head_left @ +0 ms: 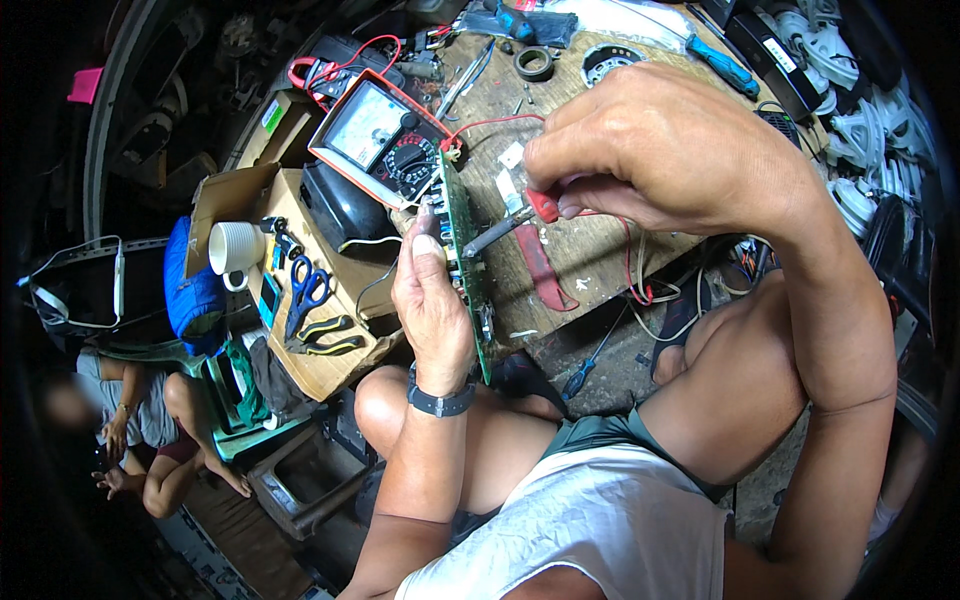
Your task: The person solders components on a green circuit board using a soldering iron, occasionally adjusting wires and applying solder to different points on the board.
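A green circuit board (456,205) stands on edge above the workbench, its parts facing left. My left hand (436,310) grips it by the lower left side, thumb on the component side. My right hand (660,140) is closed round the red handle of what looks like a soldering iron (497,232). The grey shaft slants down left, its end at the board's right face; whether they touch I cannot tell. An analog multimeter (372,140) leans behind the board, and a red lead runs from there toward my right hand.
A red strap-like piece (540,268) lies on the wooden bench (590,255). At left, a cardboard box (330,372) carries scissors (305,290), pliers (330,337) and a white mug (236,250). Screwdrivers (722,68) and white plastic parts lie right. Another person (150,400) sits lower left.
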`<state>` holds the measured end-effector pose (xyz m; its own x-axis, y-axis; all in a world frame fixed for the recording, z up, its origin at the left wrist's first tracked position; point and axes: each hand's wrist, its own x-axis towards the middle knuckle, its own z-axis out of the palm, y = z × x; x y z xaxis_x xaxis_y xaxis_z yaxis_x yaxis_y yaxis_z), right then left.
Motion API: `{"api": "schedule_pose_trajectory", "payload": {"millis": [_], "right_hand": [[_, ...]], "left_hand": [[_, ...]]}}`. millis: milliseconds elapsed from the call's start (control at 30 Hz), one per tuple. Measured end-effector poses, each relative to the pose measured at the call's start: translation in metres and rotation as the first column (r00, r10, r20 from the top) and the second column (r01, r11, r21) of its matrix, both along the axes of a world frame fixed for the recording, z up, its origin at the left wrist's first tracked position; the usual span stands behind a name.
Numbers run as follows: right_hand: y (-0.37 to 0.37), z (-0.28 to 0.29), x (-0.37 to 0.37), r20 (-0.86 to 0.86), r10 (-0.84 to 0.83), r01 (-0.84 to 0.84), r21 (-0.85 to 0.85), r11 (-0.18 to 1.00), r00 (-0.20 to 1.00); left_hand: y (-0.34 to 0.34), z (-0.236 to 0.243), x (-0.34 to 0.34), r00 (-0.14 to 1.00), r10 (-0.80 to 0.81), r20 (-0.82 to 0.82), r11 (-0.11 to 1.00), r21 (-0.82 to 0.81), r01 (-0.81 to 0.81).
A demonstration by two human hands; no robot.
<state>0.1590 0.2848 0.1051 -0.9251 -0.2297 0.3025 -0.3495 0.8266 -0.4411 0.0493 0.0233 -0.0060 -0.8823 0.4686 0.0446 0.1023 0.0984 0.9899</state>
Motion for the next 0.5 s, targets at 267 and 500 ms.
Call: {"api": "schedule_pose_trajectory", "payload": {"millis": [267, 500], "right_hand": [[-0.001, -0.003, -0.001, 0.001, 0.010, -0.010, -0.025, 1.000, 1.000], [-0.005, 0.004, -0.002, 0.038, -0.052, 0.049, 0.069, 0.996, 0.998]], "left_hand": [[0.002, 0.002, 0.002, 1.000, -0.002, 0.029, 1.000, 0.022, 0.001], [0.007, 0.007, 0.007, 1.000, 0.018, 0.008, 1.000, -0.018, -0.018]]}}
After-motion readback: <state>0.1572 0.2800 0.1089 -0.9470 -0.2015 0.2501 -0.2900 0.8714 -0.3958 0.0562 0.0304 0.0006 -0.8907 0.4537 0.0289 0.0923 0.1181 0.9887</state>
